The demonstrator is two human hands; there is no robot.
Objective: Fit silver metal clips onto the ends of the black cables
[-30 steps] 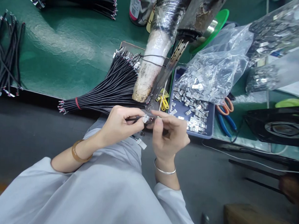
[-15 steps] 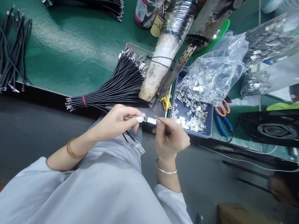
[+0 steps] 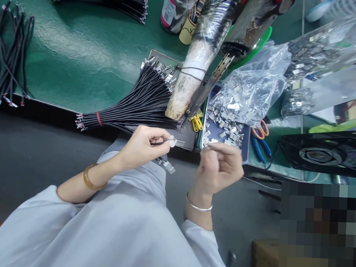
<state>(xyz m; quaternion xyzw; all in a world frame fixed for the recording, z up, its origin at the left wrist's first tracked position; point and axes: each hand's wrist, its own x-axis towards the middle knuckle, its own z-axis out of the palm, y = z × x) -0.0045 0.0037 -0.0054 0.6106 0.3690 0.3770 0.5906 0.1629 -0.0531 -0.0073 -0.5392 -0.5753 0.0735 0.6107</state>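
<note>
My left hand (image 3: 148,142) is closed in a pinch on a black cable (image 3: 158,143), whose metal-tipped end points right. White covering wraps a fingertip there. Under that hand hang more cable ends with flat metal plugs (image 3: 166,165). My right hand (image 3: 219,165) is apart from the cable, at the front edge of a blue tray (image 3: 246,146) of small metal connector shells (image 3: 225,122). Its fingers are curled with thumb and forefinger together, slightly blurred; whatever they may hold cannot be made out. A fanned bundle of black cables (image 3: 129,104), tied with a red band, lies ahead of my left hand.
A plastic-wrapped tube (image 3: 195,63) and a metal-nosed tool (image 3: 211,83) slant over the bench. Yellow cutters (image 3: 197,121) lie beside the tray, and orange-and-blue pliers (image 3: 261,143) right of it. A black fan (image 3: 321,153) stands further right. More cables (image 3: 10,55) lie far left.
My right hand has moved right, from the plug at my left fingertips to the tray's front edge. The left hand keeps its pinch, and its cable end has turned to show a thin edge.
</note>
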